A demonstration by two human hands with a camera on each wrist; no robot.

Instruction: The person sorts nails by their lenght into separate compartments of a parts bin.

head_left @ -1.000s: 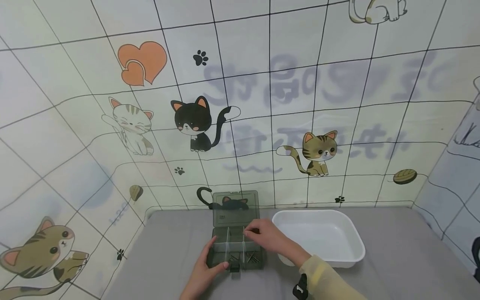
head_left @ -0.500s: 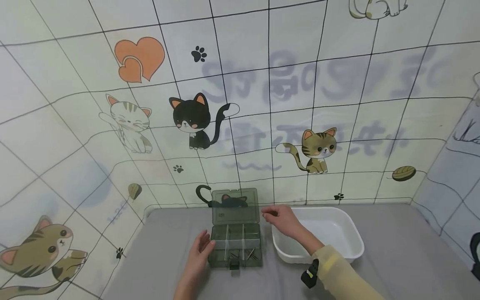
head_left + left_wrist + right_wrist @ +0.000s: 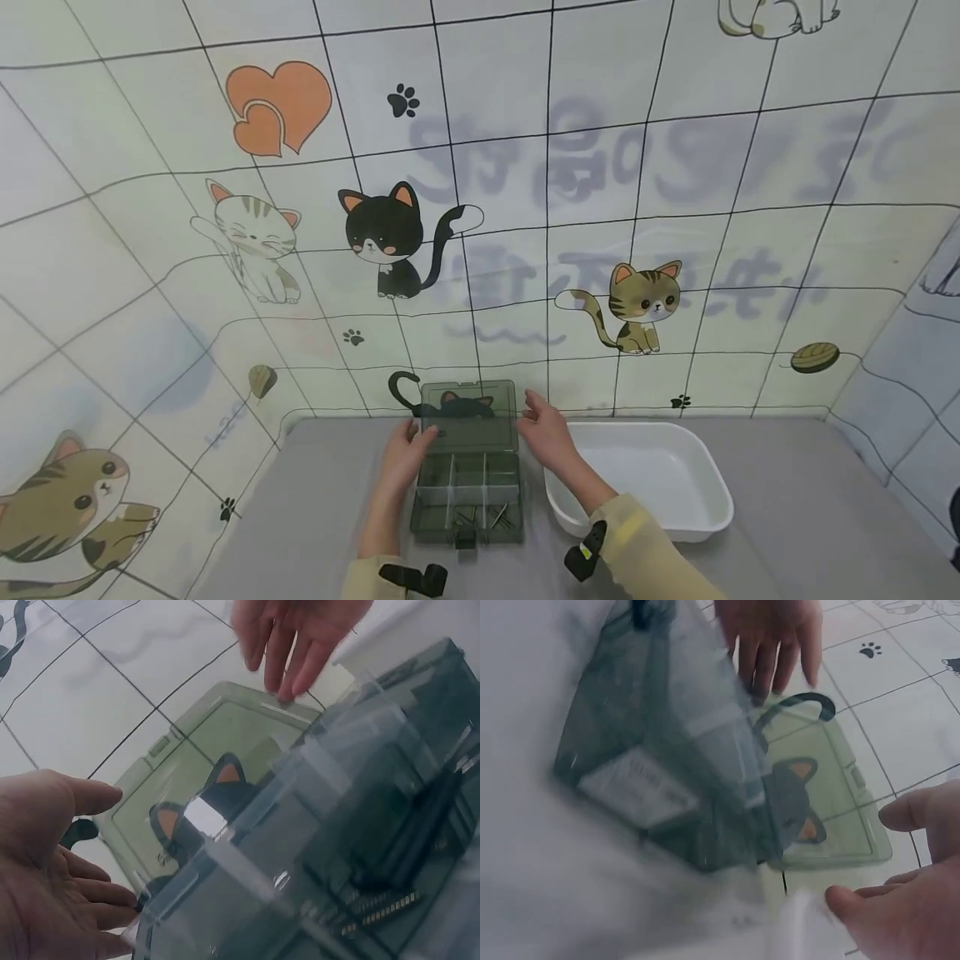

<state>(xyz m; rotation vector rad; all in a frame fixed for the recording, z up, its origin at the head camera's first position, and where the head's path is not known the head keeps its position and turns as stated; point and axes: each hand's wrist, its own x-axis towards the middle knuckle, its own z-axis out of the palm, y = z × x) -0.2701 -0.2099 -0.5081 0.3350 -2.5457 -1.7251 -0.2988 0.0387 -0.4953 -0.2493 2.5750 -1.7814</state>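
A translucent green compartment box (image 3: 429,523) lies on the grey tabletop. Its lid (image 3: 480,437) stands raised at the back, against the wall. Several small metal screws (image 3: 500,517) lie in the front middle and front right compartments; the back row shows none. My left hand (image 3: 402,457) is at the lid's left side, fingers loosely extended. On the other side, my right hand (image 3: 545,433) hovers close to the lid's right edge, holding nothing visible. The left wrist view shows the lid (image 3: 202,757) between both hands; the right wrist view shows the label (image 3: 637,787) on the box.
A white plastic tray (image 3: 645,475) stands right of the box, partly behind my right forearm. The wall covering (image 3: 510,192) with printed cats rises directly behind the tabletop (image 3: 330,483). Black wrist cameras sit on both sleeves.
My left hand has left the box's front left side and moved back to the lid. My right hand came out of the compartments, swung right, then moved back beside the lid.
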